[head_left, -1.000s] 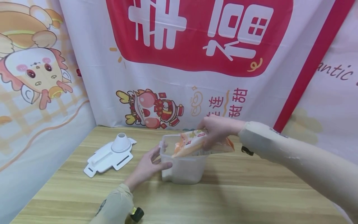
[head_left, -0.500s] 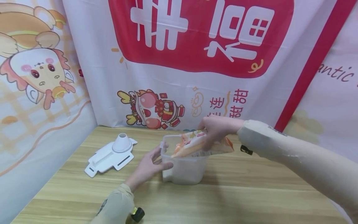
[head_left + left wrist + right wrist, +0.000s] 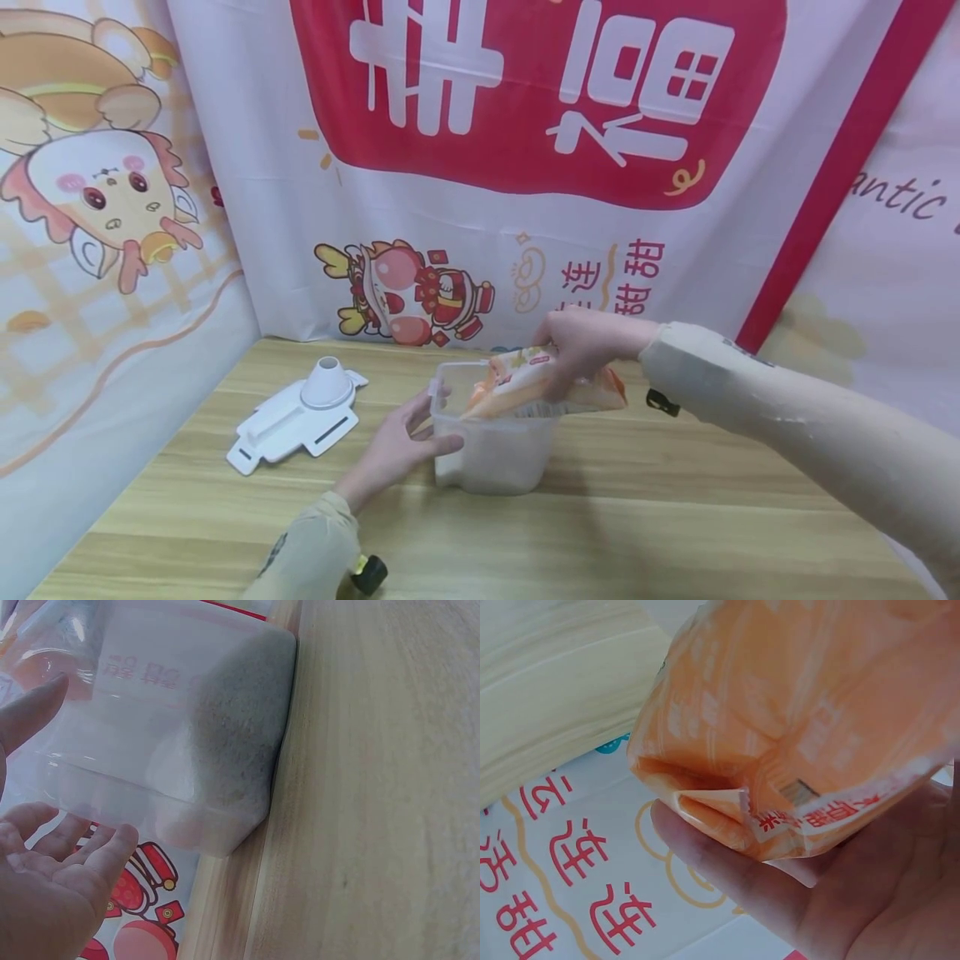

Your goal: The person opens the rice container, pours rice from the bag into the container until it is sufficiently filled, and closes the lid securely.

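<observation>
A translucent plastic container (image 3: 487, 467) stands upright on the wooden table. My left hand (image 3: 397, 446) holds its left end, thumb along the near wall and fingers toward the far side. Through the wall, the left wrist view shows pale rice grains (image 3: 236, 720) in the lower part. Above the rim, my right hand (image 3: 581, 350) grips an orange and white printed rice bag (image 3: 517, 392) from above. The bag lies tilted, its left end lower over the container's opening. In the right wrist view the bag's folded bottom (image 3: 712, 806) rests against my fingers.
A white plastic lid (image 3: 277, 425) with a cone-shaped spout (image 3: 327, 385) lies on the table (image 3: 660, 533) to the left of the container. A printed white and red cloth (image 3: 285, 250) hangs behind the table, and another printed cloth (image 3: 187, 333) hangs along the left.
Both hands, the bag and the container keep nearly the same places. The head view shifts very slightly, and the right hand rises a little on the bag.
</observation>
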Demonstrator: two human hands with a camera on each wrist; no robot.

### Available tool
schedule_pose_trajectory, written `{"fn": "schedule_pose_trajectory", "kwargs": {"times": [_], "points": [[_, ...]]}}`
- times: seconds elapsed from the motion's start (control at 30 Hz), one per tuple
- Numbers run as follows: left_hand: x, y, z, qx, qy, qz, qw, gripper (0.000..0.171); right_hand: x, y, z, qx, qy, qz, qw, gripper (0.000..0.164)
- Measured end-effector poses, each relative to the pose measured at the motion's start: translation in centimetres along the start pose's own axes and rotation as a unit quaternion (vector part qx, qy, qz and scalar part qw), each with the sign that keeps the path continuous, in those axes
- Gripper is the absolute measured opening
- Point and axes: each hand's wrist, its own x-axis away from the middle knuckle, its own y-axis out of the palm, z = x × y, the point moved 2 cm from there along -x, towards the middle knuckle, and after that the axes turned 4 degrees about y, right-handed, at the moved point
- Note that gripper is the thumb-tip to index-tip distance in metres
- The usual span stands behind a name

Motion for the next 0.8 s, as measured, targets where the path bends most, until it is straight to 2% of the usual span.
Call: {"fn": "schedule_pose_trajectory", "kwargs": {"times": [0.2,0.6,0.8], "points": [[0.17,0.02,0.06,0.005,-0.001,0.0,1.0,0.081,0.13,-0.01,-0.29,0.0,0.01,-0.005,1.0,0.038],[0.22,0.12,0.32,-0.006,-0.006,-0.002,1.0,0.09,0.04,-0.44,-0.39,0.029,0.007,-0.021,0.999,0.038],[0.32,0.11,0.53,-0.003,0.001,0.0,1.0,0.089,-0.07,-0.63,-0.56,0.041,0.017,-0.028,0.999,0.039]]}}
